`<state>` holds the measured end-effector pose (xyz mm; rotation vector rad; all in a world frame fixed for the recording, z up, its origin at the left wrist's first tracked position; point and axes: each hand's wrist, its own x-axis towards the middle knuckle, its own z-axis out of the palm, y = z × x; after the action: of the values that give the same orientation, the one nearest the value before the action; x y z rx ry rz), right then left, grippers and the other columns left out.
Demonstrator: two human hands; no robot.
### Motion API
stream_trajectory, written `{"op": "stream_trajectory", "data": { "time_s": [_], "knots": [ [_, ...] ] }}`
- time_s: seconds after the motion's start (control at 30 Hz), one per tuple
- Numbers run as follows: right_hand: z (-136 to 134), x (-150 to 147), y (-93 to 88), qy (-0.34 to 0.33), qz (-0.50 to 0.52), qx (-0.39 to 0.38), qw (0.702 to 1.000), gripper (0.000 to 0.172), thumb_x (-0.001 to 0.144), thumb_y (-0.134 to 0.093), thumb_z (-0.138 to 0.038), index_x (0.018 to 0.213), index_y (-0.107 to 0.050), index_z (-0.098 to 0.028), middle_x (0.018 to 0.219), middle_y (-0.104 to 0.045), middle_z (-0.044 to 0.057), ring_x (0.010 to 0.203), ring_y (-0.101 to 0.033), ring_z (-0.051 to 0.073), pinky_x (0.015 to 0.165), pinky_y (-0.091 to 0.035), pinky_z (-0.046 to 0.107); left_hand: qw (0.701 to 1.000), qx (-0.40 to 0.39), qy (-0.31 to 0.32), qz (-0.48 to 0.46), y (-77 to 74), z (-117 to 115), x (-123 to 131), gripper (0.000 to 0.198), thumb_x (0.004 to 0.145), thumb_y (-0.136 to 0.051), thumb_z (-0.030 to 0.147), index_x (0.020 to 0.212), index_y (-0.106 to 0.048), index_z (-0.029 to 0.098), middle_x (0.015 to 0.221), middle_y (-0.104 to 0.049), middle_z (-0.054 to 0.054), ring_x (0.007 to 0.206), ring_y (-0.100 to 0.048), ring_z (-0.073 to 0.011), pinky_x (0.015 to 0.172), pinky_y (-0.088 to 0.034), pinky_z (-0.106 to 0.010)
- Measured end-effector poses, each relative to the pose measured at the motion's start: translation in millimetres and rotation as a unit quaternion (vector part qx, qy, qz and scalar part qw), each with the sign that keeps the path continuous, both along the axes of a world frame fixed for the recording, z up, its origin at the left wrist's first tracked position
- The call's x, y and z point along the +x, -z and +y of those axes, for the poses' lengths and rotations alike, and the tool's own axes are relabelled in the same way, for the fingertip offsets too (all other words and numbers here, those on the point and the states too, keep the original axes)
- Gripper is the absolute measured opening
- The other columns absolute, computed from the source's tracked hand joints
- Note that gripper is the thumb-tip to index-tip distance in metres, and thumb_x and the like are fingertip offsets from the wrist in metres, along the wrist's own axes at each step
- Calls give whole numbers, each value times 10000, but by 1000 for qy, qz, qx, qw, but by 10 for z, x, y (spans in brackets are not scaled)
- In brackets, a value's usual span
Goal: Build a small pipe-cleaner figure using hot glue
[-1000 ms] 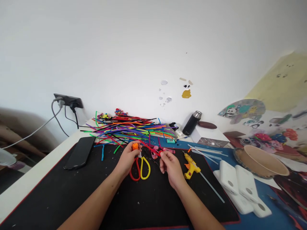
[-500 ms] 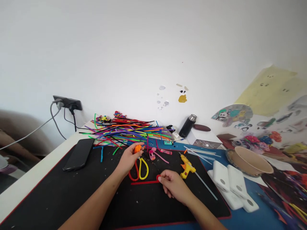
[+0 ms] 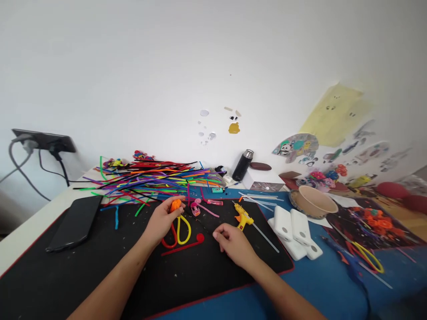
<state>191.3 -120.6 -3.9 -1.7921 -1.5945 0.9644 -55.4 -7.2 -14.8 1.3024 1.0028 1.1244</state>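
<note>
White, plain wall at the far side, with a black power strip (image 3: 43, 140) fixed to it at far left; below it a pale tabletop (image 3: 30, 231) carries a black mat (image 3: 100, 266), matt, red-edged and flecked with bits, and a blue mat (image 3: 320, 284) to the right.

Left hand (image 3: 162, 221) rests on the black mat; its fingers (image 3: 173, 201) are clenched round a small orange lump (image 3: 176, 206), rounded and fuzzy, held just above the mat at its far middle.
Right hand (image 3: 235, 243) lies knuckles-up on the mat; fingers (image 3: 218, 233) loosely curled, gripping nothing that shows.
Red stem (image 3: 183, 247), thin and fuzzy with one end wound into a small coil, lies flat between the hands; near the right fingertips but apart from them.
Scissors (image 3: 178, 231), with one red and one yellow loop handle, lie under the left hand.

Surroundings: a loose heap of many-coloured pipe cleaners (image 3: 150, 178) behind the left hand; a small pink piece (image 3: 195, 209) just right of the lump; a yellow glue gun (image 3: 243, 216) far of the right hand, with clear glue sticks (image 3: 260, 198) beyond; a dark phone (image 3: 75, 222) at left; a black flask (image 3: 243, 164) by the wall; white rounded blocks (image 3: 293, 229) and a tan bowl (image 3: 313, 202) at right.
Nothing lies between either hand and the red stem.
</note>
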Motion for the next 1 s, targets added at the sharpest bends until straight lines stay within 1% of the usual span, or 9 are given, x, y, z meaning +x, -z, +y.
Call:
{"op": "stream_trajectory", "data": {
  "time_s": [0.1, 0.2, 0.33, 0.4, 0.47, 0.6, 0.77, 0.9, 1.0],
  "knots": [
    [-107, 254, 11, 52, 5, 26, 998, 262, 978, -558, -434, 905, -651, -201, 571, -575, -40, 553, -576, 163, 578, -399, 258, 1000, -2, 13, 6, -23, -20, 19, 558, 727, -792, 477, 1199, -723, 187, 989, -766, -75, 949, -703, -267, 881, -523, -375],
    [-208, 478, -45, 81, -30, 38, 996, 336, 985, -528, -485, 1028, -684, -191, 580, -577, -36, 572, -585, 185, 599, -404, 280, 999, -2, 24, 21, -72, -50, 47, 556, 720, -793, 480, 1193, -725, 194, 989, -770, -73, 956, -706, -274, 882, -521, -374],
    [-244, 607, -140, 50, -160, 17, 986, 481, 977, -579, -486, 1365, -651, -210, 727, -699, 9, 691, -654, 221, 641, -394, 301, 998, 1, 42, 42, -106, -77, 61, 569, 715, -781, 485, 1203, -725, 196, 997, -772, -73, 954, -705, -280, 883, -519, -380],
    [-210, 606, -148, 23, -224, 1, 974, 545, 951, -638, -481, 1434, -623, -228, 785, -733, 29, 733, -677, 234, 633, -378, 300, 998, 8, 43, 56, -91, -77, 57, 565, 727, -766, 497, 1202, -726, 194, 995, -769, -73, 946, -700, -281, 879, -516, -384],
    [-153, 587, -129, 8, -270, -11, 963, 545, 932, -681, -469, 1420, -639, -230, 831, -759, 52, 777, -700, 248, 634, -372, 299, 997, 16, 41, 71, -63, -72, 52, 562, 742, -751, 512, 1205, -727, 195, 1001, -764, -74, 935, -692, -280, 868, -513, -387],
    [-35, 552, -69, 25, -311, 10, 950, 358, 937, -696, -384, 1255, -702, -222, 1006, -789, 88, 896, -726, 262, 688, -387, 295, 996, 18, 48, 79, -27, -67, 58, 567, 756, -743, 526, 1216, -722, 194, 1012, -757, -79, 929, -689, -279, 858, -512, -386],
    [-11, 574, 13, 38, -314, 38, 948, 200, 957, -645, -287, 1133, -707, -213, 804, -756, 38, 724, -687, 221, 609, -326, 280, 997, 6, 54, 59, -60, -89, 84, 562, 735, -763, 528, 1183, -726, 189, 977, -753, -73, 897, -694, -269, 821, -525, -372],
    [-82, 610, 79, 52, -279, 71, 956, 227, 962, -594, -272, 1151, -703, -211, 679, -687, -1, 609, -621, 199, 579, -303, 282, 998, -16, 63, 28, -121, -137, 109, 581, 727, -794, 530, 1187, -715, 184, 966, -747, -70, 857, -704, -256, 821, -541, -380],
    [-146, 578, 63, 57, -243, 94, 964, 258, 957, -570, -314, 1146, -711, -211, 636, -648, -9, 579, -598, 198, 588, -328, 288, 994, -37, 101, -13, -172, -195, 148, 518, 747, -805, 502, 1145, -713, 184, 948, -750, -70, 819, -702, -237, 773, -551, -363]
  ]
}}
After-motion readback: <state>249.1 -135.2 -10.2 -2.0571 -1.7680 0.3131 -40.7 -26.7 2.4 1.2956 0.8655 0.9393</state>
